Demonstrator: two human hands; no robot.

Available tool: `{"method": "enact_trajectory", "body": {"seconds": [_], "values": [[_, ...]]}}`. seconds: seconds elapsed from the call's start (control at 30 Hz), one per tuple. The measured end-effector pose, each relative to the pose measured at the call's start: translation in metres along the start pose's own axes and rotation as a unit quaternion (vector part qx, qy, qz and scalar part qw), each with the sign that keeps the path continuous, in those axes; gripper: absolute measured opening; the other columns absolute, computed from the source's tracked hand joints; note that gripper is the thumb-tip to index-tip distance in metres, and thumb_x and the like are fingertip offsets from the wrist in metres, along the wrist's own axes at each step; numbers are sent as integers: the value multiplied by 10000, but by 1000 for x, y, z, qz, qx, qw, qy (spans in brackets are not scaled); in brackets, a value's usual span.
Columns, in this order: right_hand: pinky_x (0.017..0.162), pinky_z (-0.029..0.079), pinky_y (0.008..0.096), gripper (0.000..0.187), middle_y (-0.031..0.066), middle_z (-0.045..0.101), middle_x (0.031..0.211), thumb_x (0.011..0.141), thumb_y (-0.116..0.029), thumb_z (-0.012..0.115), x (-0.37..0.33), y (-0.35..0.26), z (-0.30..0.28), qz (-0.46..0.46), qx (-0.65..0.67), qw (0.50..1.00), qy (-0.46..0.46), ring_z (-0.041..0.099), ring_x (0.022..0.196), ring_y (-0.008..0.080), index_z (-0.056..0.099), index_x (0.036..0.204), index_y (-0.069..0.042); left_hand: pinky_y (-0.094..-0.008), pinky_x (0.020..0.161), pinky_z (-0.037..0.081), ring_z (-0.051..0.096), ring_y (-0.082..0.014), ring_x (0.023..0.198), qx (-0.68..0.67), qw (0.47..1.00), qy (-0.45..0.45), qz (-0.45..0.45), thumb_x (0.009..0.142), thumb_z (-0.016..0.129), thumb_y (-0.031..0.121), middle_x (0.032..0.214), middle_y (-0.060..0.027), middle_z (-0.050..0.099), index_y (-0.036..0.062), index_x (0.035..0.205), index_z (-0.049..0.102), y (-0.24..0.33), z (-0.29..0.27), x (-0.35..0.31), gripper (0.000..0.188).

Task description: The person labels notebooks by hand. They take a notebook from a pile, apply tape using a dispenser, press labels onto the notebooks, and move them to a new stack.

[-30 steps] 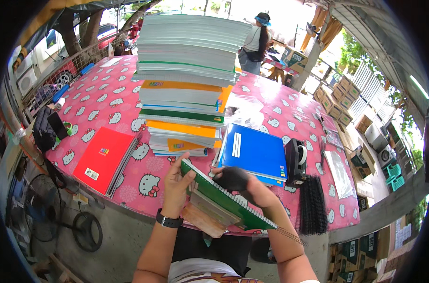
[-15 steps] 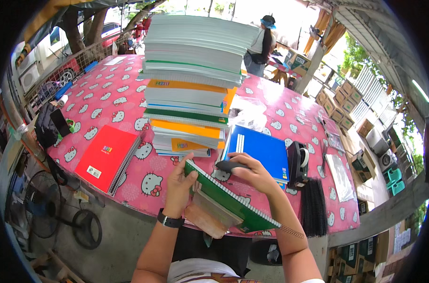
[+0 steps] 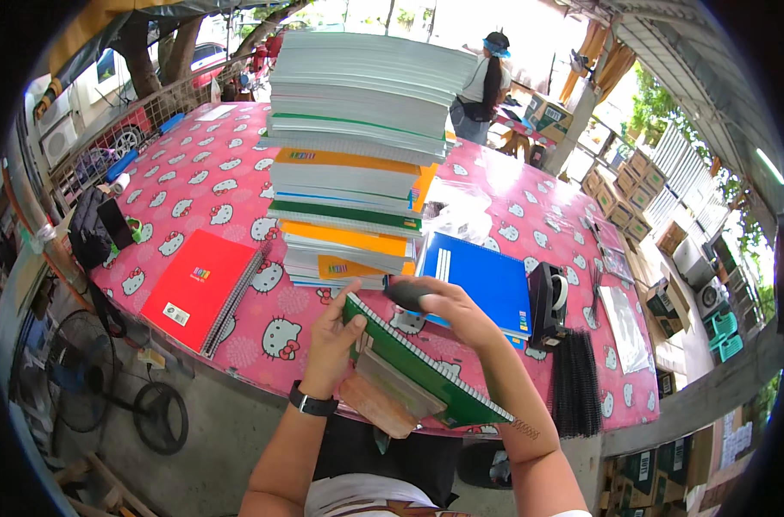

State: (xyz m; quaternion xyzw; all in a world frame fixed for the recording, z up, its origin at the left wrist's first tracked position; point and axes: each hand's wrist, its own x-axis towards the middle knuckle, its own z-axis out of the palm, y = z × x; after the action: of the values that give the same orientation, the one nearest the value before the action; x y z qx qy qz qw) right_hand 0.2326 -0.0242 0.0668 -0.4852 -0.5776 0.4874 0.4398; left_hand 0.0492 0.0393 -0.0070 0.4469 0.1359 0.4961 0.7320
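My left hand (image 3: 330, 340) grips the upper left end of a green spiral notebook (image 3: 418, 370), which is tilted with its coiled edge up. A loose end of wire coil (image 3: 526, 428) sticks out past the notebook's lower right corner, against my right forearm. A wooden block (image 3: 376, 405) sits below the notebook, with a clear plate on it. My right hand (image 3: 452, 306) is closed around a dark rounded tool (image 3: 404, 295), just above the notebook's upper end; its working tip cannot be made out.
A tall pile of paper blocks and notebooks (image 3: 349, 185) stands ahead. A red spiral notebook (image 3: 204, 280) lies left, blue notebooks (image 3: 478, 280) right. Beside these are a black tape dispenser (image 3: 547, 302) and black coils (image 3: 575, 383). A person (image 3: 478, 90) stands beyond the pink table (image 3: 262, 366).
My right hand has shifted a little left with the dark tool, closer to the notebook's upper end. My left hand still holds the notebook at the same tilt.
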Motion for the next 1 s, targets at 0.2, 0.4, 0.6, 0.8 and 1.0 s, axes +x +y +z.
{"method": "enact_trajectory", "body": {"seconds": [0.2,0.4,0.6,0.8,1.0], "values": [[904,406,309,461,156,493,1282,844,-352,593,4,5,-5,51,-242,968,36,495,1106,213,546,1185,-45,-237,855,416,508,-87,945,-5,1000,-3,-13,824,671,84,1028,7,534,41,1379,362,-1,-6,1,637],[992,338,385,461,206,404,1361,719,-276,730,-78,58,-39,-60,-265,919,286,446,1185,329,563,1081,-45,-292,919,404,515,-146,1020,237,960,-145,-35,620,803,34,1108,-31,555,36,1321,406,-27,-53,-9,806],[1026,298,439,523,241,342,1389,720,-297,738,-197,138,-58,55,-422,702,571,354,1247,386,530,1125,-41,-281,836,465,570,-138,950,320,944,-62,-57,541,838,46,1044,-41,614,13,1187,494,-44,-58,-27,732],[1018,258,536,867,233,220,1440,729,-527,660,-211,157,-27,291,-526,619,506,264,1272,425,316,1359,-40,-286,718,483,589,-126,767,225,967,118,23,660,772,9,887,-45,638,9,984,582,-73,-16,-72,376],[970,311,495,887,214,389,1227,651,-477,734,-211,159,1,276,-539,613,508,376,1132,394,353,1320,-38,-275,704,466,564,-117,773,238,961,112,82,716,751,41,883,-41,608,13,1013,551,-49,7,-70,359]]}}
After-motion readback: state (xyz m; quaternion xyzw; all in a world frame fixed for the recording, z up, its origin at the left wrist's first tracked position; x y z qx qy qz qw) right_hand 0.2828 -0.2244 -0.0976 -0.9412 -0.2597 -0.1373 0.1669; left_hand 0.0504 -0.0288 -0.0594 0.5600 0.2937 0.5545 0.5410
